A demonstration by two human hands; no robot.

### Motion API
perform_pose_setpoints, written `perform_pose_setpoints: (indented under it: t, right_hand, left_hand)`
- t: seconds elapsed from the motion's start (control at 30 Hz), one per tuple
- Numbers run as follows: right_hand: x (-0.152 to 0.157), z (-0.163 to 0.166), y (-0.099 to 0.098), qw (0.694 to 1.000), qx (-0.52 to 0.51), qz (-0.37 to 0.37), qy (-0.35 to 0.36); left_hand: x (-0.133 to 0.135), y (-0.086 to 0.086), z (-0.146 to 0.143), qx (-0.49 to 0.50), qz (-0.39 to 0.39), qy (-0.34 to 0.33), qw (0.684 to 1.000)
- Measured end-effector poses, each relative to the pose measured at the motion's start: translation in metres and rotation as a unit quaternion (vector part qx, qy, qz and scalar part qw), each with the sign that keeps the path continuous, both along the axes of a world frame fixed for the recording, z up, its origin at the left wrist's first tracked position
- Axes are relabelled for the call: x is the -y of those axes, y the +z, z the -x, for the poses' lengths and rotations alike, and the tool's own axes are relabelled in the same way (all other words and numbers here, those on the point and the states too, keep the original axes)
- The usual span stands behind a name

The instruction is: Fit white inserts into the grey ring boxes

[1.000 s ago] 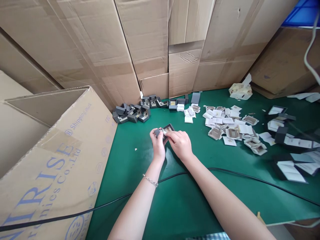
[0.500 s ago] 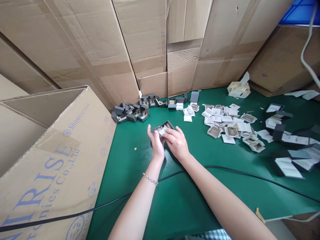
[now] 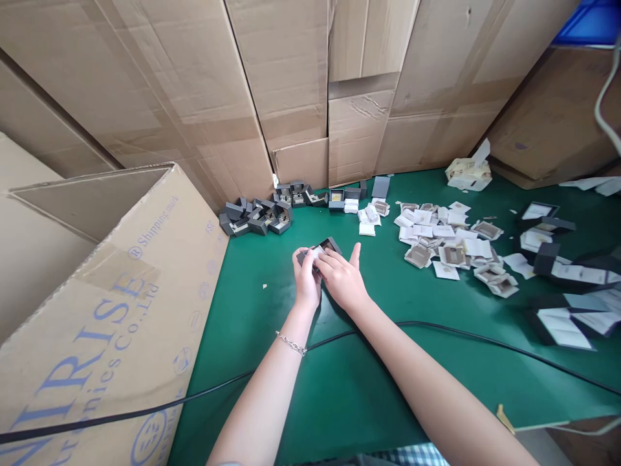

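My left hand [image 3: 306, 279] is closed round a small dark grey hinged box [image 3: 330, 244], held tilted above the green table with its lid raised. A white card or insert [image 3: 317, 251] shows in the box, partly covered by fingers. My right hand [image 3: 343, 277] lays its fingers together on that white piece, while its thumb stands out to the side. The fingertips and much of the box's inside are hidden. Beyond, at the back, sit several similar open dark boxes [image 3: 262, 217].
Right of centre spreads a pile of white papers and cardboard inserts [image 3: 444, 239]. More dark boxes with white linings [image 3: 563, 323] lie far right. A black cable [image 3: 436, 325] crosses the green table [image 3: 359, 401]. A large carton [image 3: 111, 310] stands left; a tissue pack [image 3: 468, 173] sits at the back.
My right thumb has swung up and away from the box, and the right fingers press further onto the white piece. My left fingers have closed in round the box. The view has shifted slightly.
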State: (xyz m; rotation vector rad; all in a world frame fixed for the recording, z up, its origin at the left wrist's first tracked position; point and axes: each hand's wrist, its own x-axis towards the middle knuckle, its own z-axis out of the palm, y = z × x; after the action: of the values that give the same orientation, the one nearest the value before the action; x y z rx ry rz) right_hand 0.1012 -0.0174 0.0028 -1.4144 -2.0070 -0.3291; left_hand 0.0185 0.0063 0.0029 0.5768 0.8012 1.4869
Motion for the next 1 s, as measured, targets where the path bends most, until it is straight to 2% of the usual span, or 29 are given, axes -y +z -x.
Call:
perform_pose_setpoints:
  t: [0.13,0.4,0.63,0.8,1.0]
  right_hand:
    - [0.004,0.006,0.001,0.999,0.016,0.04,-0.02]
    - [0.006,0.006,0.005,0.999,0.005,0.001,-0.032]
    - [0.003,-0.003,0.009,1.0,0.004,-0.005,-0.029]
    - [0.003,0.001,0.01,0.998,0.055,0.032,-0.021]
    - [0.009,0.014,0.006,0.995,0.052,0.079,-0.012]
  left_hand:
    - [-0.001,-0.001,0.0,-0.019,-0.008,0.021,1.0]
    - [-0.001,0.002,0.004,-0.116,-0.016,0.015,0.993]
    - [-0.001,0.007,0.006,-0.083,-0.013,-0.036,0.996]
    - [-0.004,0.004,0.009,-0.054,-0.008,-0.031,0.998]
    - [-0.008,-0.001,0.012,-0.013,0.025,-0.015,0.999]
